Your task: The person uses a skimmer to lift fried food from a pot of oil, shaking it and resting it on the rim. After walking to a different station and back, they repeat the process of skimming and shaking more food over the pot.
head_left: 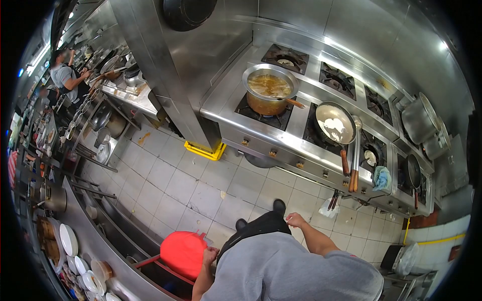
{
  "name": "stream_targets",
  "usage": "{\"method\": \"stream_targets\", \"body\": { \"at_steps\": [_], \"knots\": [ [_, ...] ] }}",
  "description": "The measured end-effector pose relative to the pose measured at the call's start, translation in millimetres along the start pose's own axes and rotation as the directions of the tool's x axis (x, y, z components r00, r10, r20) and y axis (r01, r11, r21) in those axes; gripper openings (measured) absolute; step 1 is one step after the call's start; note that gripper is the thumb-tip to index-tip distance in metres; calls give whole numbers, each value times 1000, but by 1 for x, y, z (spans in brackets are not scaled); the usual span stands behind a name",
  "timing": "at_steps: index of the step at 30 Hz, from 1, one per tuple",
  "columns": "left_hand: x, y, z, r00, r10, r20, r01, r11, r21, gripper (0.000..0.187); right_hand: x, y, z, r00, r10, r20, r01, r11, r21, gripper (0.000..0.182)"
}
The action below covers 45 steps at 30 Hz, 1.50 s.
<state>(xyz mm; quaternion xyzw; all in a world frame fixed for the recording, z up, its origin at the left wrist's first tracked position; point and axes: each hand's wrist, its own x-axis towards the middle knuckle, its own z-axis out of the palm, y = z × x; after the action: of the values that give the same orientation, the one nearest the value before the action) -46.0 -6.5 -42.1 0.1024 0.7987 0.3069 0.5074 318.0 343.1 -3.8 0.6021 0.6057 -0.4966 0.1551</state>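
My left hand (210,255) hangs low beside the dark apron, next to a round red object (184,255); its fingers are curled, and what they hold, if anything, is too small to tell. On the other side of the apron, my right hand (296,219) is held out with fingers curled, its contents unclear. On the stove (221,111) ahead, a large pot (253,103) of bubbling yellowish liquid stands over a burner, with a wooden handle at its rim. Right of it sits a pan (326,111) with white food inside. A long utensil (356,155) lies beside the pan.
A steel pillar (173,75) with a yellow base guard (206,150) stands left of the stove. Large pots (420,120) and a blue cloth (382,178) are at right. Plates (69,240) line the lower left counter. Another person (65,78) works at upper left.
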Motion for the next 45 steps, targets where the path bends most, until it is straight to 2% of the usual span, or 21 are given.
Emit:
{"method": "stream_targets", "body": {
  "at_steps": [13,17,23,34,37,45],
  "knots": [
    [-4,6,0,1000,4,-21,-2,993,120,22,8,9,8,1000,11,22,-13,996,83,24],
    [-11,14,-2,1000,-21,-23,24,990,136,22,9,10,12,1000,-20,-14,21,996,84,17],
    [-4,4,-5,999,-41,-9,41,999,35,21,8,8,19,1000,-19,2,19,997,74,12],
    [0,20,-5,1000,-20,-16,21,998,61,21,1,10,18,999,-40,-1,40,998,40,13],
    [2,19,-6,1000,-7,-8,7,998,58,20,12,9,18,998,-52,18,53,998,-30,14],
    [-7,45,-6,1000,24,-14,-22,993,118,20,13,-4,10,997,-76,-4,76,993,91,16]
  ]
}}
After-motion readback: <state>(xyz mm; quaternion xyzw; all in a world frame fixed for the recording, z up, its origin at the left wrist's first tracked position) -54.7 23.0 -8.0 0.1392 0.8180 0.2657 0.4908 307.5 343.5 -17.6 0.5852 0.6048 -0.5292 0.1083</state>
